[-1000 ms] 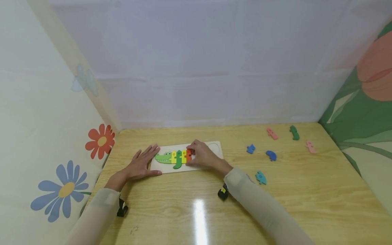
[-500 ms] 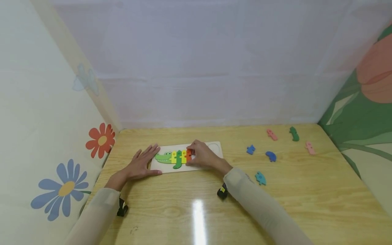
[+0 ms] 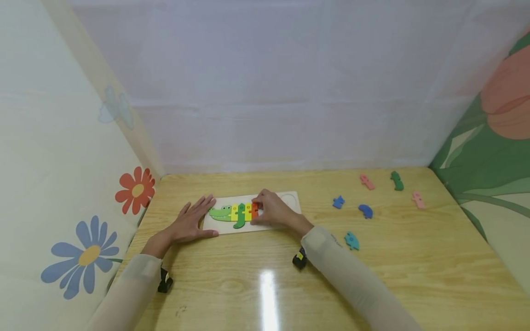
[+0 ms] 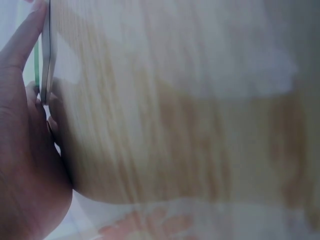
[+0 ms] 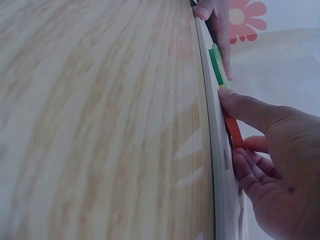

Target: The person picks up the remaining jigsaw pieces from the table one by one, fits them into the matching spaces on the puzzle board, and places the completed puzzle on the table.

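A pale crocodile puzzle board lies on the wooden table. Its left part holds a light green head piece, two yellow pieces and a green leg piece. My left hand rests spread on the board's left end, thumb along the near edge. My right hand pinches an orange puzzle piece between thumb and fingers, right beside the second yellow piece. In the right wrist view the piece stands slightly tilted above the board's surface. My right hand hides much of the board's right half.
To the right lie loose puzzle pieces: a blue piece, a curved dark blue one, a light blue one, a dark green one, and two pink ones. A white cloth wall rises behind the table.
Both hands stay nearly in place. The orange piece remains in the right fingers beside the yellow piece, with only a slight shift of the whole view.
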### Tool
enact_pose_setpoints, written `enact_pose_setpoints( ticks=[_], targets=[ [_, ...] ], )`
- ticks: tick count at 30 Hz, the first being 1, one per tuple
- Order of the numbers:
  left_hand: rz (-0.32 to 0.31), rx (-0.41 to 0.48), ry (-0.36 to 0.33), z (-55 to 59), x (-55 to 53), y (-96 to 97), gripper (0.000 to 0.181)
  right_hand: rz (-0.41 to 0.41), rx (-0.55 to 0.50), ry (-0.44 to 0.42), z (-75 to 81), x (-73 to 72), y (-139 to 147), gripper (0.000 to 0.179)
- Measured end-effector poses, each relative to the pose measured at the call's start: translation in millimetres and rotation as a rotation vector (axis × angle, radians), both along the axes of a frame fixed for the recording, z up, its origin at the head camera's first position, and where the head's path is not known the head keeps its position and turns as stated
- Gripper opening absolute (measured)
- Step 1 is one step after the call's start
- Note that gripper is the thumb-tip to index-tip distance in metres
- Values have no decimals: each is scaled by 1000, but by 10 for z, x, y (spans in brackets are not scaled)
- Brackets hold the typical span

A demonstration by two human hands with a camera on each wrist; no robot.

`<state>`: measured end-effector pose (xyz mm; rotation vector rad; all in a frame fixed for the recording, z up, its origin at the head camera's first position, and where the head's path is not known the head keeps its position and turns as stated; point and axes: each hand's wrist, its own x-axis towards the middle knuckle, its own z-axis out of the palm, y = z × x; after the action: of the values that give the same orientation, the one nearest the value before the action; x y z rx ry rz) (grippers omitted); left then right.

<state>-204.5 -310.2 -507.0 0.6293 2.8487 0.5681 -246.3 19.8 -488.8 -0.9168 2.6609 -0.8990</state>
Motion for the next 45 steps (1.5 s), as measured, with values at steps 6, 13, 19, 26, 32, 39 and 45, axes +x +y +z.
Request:
enact_pose_setpoints(
  ticks=[6,13,19,26,32,39,45],
  targets=[
    [-1,1,-7,9,-3,10,111,9,19,23,7,2,-1,72],
    [-1,3,-12,8,1,10,112,15,41,24,-3,-1,20,77],
    [-1,2,-6,-11,-3,0,111,15,-7,8,10,-3,68,79],
    [-3,2,-4,-40,-21,-8,112,13,-48,10,17,-2,130,79],
    [1,-5,1,-49,-12,-8,112,13,-88,0,-4,-8,183,79],
    [0,7,-8,-21,15,8,111,16,-100,-19,-1,1,246,78],
    [-8,2,-2,-19,3,-3,111,39,-116,-2,18,29,307,78]
  ],
)
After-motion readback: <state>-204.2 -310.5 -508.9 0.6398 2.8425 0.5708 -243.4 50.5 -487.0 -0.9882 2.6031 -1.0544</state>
